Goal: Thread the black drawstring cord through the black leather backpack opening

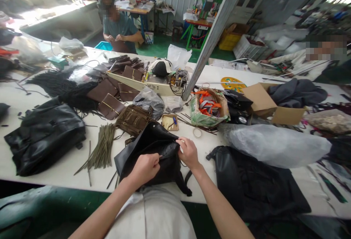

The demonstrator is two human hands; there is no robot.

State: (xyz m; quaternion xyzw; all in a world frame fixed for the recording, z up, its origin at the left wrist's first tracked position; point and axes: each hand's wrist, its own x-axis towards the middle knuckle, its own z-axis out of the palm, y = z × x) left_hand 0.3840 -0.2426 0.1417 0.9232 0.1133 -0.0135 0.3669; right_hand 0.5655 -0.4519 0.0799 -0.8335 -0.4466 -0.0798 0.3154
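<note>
A black leather bag (pixel 149 147) lies at the near edge of the white table (pixel 65 167), directly in front of me. My left hand (pixel 145 167) is closed, pinching the bag's upper rim. My right hand (pixel 188 152) grips the same rim a little further right, fingers curled over the leather. A strap from the bag hangs over the table edge by my lap.
Black bags lie at left (pixel 45 136) and right (pixel 257 186). A clear plastic bag (pixel 276 144), olive cords (pixel 102 149), brown purses (pixel 111 105), a basket of orange straps (pixel 210 107) and a cardboard box (pixel 270 103) crowd the table. A person (pixel 119 27) sits across.
</note>
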